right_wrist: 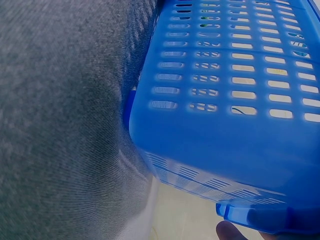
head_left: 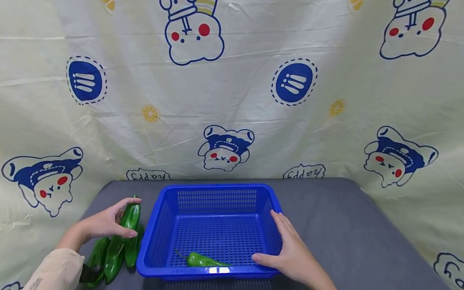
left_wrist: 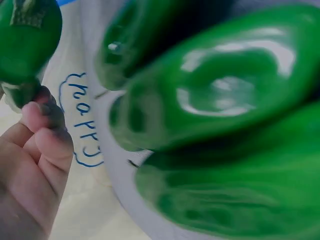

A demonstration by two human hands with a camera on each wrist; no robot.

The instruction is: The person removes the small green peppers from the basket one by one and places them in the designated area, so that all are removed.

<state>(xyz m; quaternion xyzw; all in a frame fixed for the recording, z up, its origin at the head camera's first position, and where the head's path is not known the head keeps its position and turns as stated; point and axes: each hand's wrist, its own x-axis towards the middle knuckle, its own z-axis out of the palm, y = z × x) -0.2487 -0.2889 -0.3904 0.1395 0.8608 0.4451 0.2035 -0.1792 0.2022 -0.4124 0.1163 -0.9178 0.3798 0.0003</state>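
Note:
My left hand (head_left: 109, 221) holds a glossy dark-green cucumber (head_left: 131, 216) between thumb and fingers, above several more like it. In the left wrist view the fingers (left_wrist: 42, 145) close round one end of the held cucumber (left_wrist: 27, 45), with other cucumbers (left_wrist: 210, 90) filling the right side. My right hand (head_left: 293, 252) grips the front right corner of a blue plastic basket (head_left: 190, 273), thumb over the rim. Inside the basket, along its front wall, lies a bright green pepper (head_left: 205, 260) with a thin curved stem. The basket's slotted side (right_wrist: 200, 135) fills much of the right wrist view.
Cucumbers (head_left: 113, 262) lie on the grey table (head_left: 354, 243) close to the basket's left wall. A pale sheet (head_left: 243, 101) printed with cartoon figures hangs behind the table. Grey cloth extends to the right of the basket.

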